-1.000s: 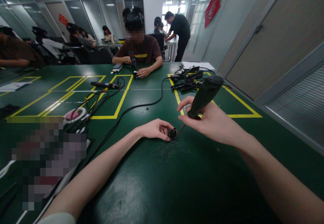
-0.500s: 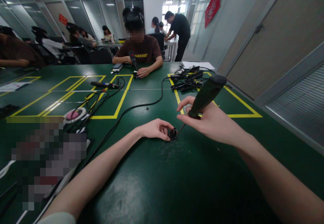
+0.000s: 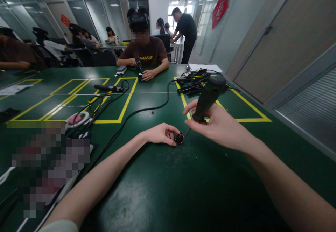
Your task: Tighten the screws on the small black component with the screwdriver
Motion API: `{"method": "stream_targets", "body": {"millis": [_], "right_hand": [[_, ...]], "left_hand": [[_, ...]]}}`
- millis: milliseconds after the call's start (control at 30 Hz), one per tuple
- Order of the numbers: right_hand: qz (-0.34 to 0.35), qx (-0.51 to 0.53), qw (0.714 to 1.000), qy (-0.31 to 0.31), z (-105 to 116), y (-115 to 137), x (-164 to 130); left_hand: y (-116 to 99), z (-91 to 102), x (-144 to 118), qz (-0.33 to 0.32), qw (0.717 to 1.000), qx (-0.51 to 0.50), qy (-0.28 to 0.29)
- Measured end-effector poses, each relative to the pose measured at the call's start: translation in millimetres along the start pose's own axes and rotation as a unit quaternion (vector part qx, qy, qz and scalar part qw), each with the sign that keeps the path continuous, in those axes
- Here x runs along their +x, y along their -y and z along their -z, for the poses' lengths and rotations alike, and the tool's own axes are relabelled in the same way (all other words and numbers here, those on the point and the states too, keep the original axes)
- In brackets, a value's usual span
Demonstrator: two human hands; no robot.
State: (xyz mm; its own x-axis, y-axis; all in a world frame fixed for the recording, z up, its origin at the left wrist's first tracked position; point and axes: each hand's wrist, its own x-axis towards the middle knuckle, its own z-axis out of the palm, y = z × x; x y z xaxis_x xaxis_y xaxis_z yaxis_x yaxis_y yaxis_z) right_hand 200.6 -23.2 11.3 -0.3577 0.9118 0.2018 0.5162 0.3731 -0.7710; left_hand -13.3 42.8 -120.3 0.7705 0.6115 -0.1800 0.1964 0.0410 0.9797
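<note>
My left hand (image 3: 163, 134) is closed on a small black cylindrical part (image 3: 179, 138), pinched between thumb and fingers and held down on the green table (image 3: 157, 179). In my right hand (image 3: 214, 121) is a screwdriver (image 3: 208, 97) with a thick dark handle, tilted up and to the right. Its thin metal shaft slants down to the left, and the tip is at the right side of the small part. Whether the tip touches the part I cannot tell.
Several black cables and tools (image 3: 195, 81) are heaped at the right rear. A black cable (image 3: 141, 110) crosses the table. A corded tool (image 3: 107, 88) and a roll of tape (image 3: 77, 119) are to the left. Across the table a co-worker (image 3: 143, 51) handles a screwdriver-like tool (image 3: 138, 61).
The screwdriver's handle has swung a little left and stands steeper, with my right hand turning along. My left hand and the small part have stayed in place.
</note>
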Motion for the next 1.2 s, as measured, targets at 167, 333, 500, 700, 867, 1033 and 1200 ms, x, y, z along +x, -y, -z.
{"method": "stream_targets", "body": {"millis": [167, 333, 500, 700, 867, 1033, 1200], "right_hand": [[0.004, 0.001, 1.000, -0.002, -1.4, -0.4, -0.4], [0.013, -0.016, 1.000, -0.009, -1.5, -0.7, 0.5], [0.029, -0.040, 0.999, -0.015, -0.2, -1.0, 1.3], [0.019, -0.029, 0.999, -0.010, 0.2, 0.6, 0.3], [0.018, -0.013, 1.000, -0.007, -1.3, 0.1, 0.1], [0.013, -0.008, 1.000, -0.006, -1.8, 0.6, 0.3], [0.016, -0.030, 0.999, -0.013, -0.3, 0.3, 0.3]], "left_hand": [[-1.3, -0.7, -0.2, 0.004, 1.000, -0.001, -0.002], [-1.1, -0.6, -0.5, 0.005, 1.000, 0.003, -0.003], [-1.1, -0.4, -0.5, -0.003, 1.000, 0.012, -0.003], [-1.3, -0.3, -1.1, -0.004, 1.000, 0.009, -0.003], [0.8, 0.9, -0.1, -0.001, 1.000, 0.008, 0.002], [0.1, 1.3, 0.4, 0.000, 1.000, 0.002, 0.003], [-0.6, -0.4, -0.7, -0.005, 1.000, 0.004, 0.000]]}}
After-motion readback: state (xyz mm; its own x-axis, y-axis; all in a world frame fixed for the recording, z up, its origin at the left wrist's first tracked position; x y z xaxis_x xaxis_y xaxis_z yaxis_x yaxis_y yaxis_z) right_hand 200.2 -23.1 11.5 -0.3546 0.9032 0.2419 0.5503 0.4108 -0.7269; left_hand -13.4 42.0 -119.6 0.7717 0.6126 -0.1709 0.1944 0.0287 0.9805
